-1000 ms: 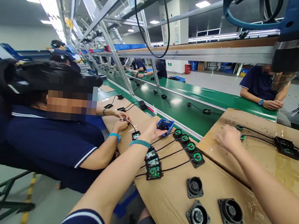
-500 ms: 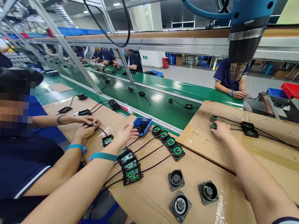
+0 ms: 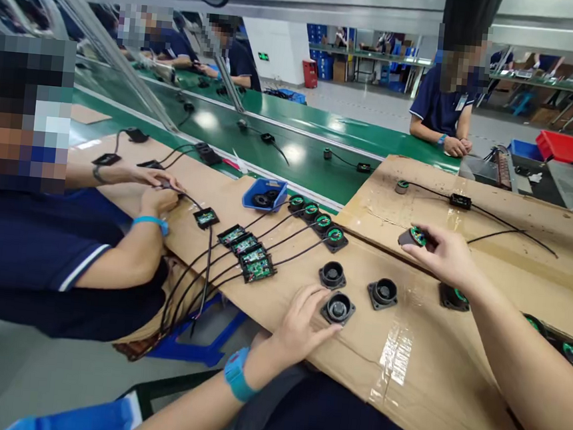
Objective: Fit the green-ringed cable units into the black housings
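My left hand point(image 3: 302, 323) is at a square black flanged housing point(image 3: 338, 308) on the cardboard, thumb at its near edge and fingers at its left side. Two similar housings, one behind it point(image 3: 332, 274) and one to the right point(image 3: 385, 292), have round hollow centres. Above the cardboard, my right hand point(image 3: 441, 252) pinches a round black part with a green circuit board point(image 3: 414, 236) between thumb and fingers. Part of the board's underside cup is covered by my fingers. Under my right forearm sits another housing with a green board point(image 3: 454, 296), partly hidden.
Several open boxes with green circuit boards point(image 3: 256, 266) are cabled to round units point(image 3: 335, 236). A blue bin point(image 3: 265, 194) holds black parts. At left, a co-worker's hands point(image 3: 161, 190) handle a cable. Behind runs a green conveyor point(image 3: 310, 170); a small cabled box point(image 3: 461, 201) lies on the right cardboard.
My left hand has come down from beside the blue bin to the nearest housing. My right hand has lifted the round part off the far cardboard and brought it closer. The view has tilted down.
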`<state>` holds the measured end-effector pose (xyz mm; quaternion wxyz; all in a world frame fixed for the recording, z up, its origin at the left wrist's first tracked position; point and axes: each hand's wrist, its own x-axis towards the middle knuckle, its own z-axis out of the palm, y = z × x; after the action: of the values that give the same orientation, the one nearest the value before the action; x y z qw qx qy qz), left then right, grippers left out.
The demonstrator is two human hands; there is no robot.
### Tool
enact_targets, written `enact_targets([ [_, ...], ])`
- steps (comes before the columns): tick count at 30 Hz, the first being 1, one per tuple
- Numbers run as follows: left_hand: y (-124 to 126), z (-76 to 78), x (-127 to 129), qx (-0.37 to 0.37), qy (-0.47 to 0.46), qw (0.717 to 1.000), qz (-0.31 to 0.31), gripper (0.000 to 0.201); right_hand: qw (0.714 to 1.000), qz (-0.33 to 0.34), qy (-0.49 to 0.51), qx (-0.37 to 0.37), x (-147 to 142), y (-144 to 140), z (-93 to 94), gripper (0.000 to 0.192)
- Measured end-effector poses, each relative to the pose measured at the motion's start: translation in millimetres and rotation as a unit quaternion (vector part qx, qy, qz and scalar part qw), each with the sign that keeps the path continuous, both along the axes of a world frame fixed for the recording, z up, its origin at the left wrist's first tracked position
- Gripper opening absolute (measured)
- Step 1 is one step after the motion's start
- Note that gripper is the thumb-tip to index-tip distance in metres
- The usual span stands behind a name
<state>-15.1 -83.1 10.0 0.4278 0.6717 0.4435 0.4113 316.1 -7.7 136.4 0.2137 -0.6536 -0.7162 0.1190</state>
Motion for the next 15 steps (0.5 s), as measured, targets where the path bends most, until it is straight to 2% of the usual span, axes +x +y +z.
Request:
enact_targets([
  [2,-6,-14.8,13,-0.008,-0.003,1.000,0.012,0.073,0.998,0.043,0.029,-0.026,-10,-42,8.0,0.052],
  [3,-6,-20.6,20,-0.019,-0.010,1.000,0.011,0.075,0.996,0.069,0.026,-0.049,-17,-61,6.1,0.048],
  [5,-2,-28.1,32,-0.033,-0.026,0.999,0.005,0.070,0.989,0.098,-0.016,-0.107,-35,-93,-9.9,0.038],
  [7,8,-30.6,44,-0.033,-0.035,0.999,0.001,0.060,0.979,0.080,-0.085,-0.168,-54,-114,-36.3,0.031],
  [9,19,-29.6,53,-0.043,-0.054,0.998,0.011,0.059,0.970,0.042,-0.128,-0.205,-69,-124,-62.8,0.030],
  [11,28,-26.8,60,-0.078,-0.096,0.992,0.023,0.064,0.971,0.029,-0.119,-0.204,-77,-128,-80.4,0.041],
  [13,34,-23.5,64,-0.116,-0.139,0.983,0.032,0.068,0.979,0.052,-0.081,-0.182,-77,-127,-87.0,0.053],
  [15,35,-20.6,66,-0.131,-0.157,0.978,0.046,0.066,0.980,0.089,-0.045,-0.172,-73,-124,-87.1,0.053],
])
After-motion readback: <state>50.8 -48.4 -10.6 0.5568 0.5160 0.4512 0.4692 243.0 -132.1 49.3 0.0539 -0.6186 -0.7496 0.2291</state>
